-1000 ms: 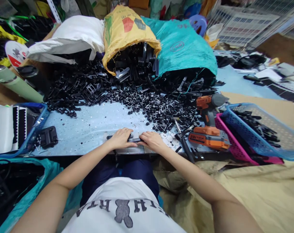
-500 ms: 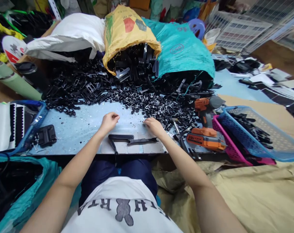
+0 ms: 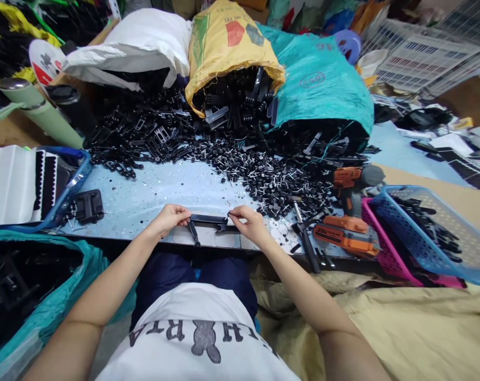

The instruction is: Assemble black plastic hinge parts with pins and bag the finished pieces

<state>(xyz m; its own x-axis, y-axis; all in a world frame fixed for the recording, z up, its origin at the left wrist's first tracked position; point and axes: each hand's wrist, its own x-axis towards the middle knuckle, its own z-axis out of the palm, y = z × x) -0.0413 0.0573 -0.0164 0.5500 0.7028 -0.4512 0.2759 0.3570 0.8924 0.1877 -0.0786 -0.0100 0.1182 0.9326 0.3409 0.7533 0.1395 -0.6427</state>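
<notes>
In the head view, a flat black jointed bar (image 3: 209, 218) lies across the front of the bench, with a short black arm (image 3: 194, 233) angled down from its left end. My left hand (image 3: 169, 220) is closed in a pinch, fingertips at the bar's left end beside the joint. What sits between those fingers is too small to make out. At the right end, my right hand (image 3: 249, 223) pinches a small black piece just above the bar. A second dark bar (image 3: 223, 227) lies partly beneath the first, its right part hidden by my right hand.
Behind my hands spreads a heap of small black-headed pins (image 3: 264, 177). An orange cordless drill (image 3: 347, 211) and a hammer (image 3: 305, 238) are on the right, beside a blue basket (image 3: 434, 233). Sacks, including a yellow one (image 3: 232, 37), spill black parts at the back.
Both hands have come down toward the front edge, from the bare bench surface to the two ends of the jointed bar. The camera view has shifted slightly left.
</notes>
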